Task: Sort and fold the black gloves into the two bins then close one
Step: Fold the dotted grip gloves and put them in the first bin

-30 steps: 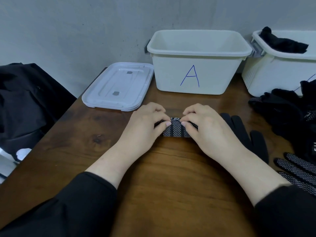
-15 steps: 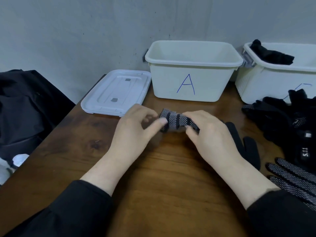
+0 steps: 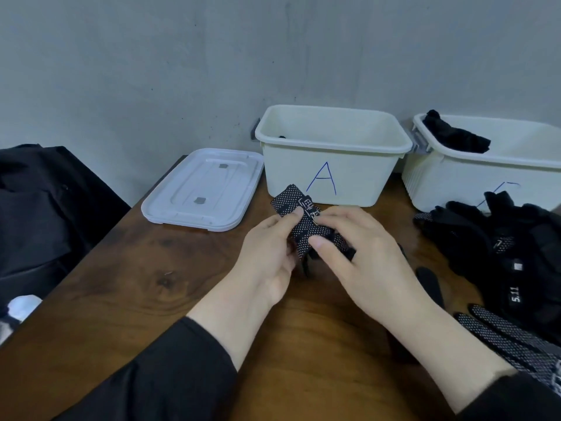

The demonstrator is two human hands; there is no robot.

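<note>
While both hands are working at the centre of the frame, the left hand (image 3: 270, 253) is pinching a folded black glove with white grip dots (image 3: 303, 226) between thumb and curled fingers, and the right hand (image 3: 361, 256) is gripping the same glove from the right, thumb pressing on its dotted face. The glove is being held just above the brown wooden counter (image 3: 145, 287), its upper end tilting toward the upper left, just in front of the white plastic bin marked with a blue letter A (image 3: 331, 159). That bin is sitting open at the back of the counter, with a small dark bit showing inside at its left wall. A flat white plastic lid (image 3: 203, 189) is lying just to the left of it. At the upper right, a second white plastic bin (image 3: 485, 174) is standing beside the first, with a crumpled black glove (image 3: 455, 136) draping over its rim. A pile of loose black gloves (image 3: 501, 247) is lying at the right edge, and a flat dotted black glove (image 3: 516, 341) is resting at the lower right. Dark fabric (image 3: 45, 208) is lying at the left, off the counter.
</note>
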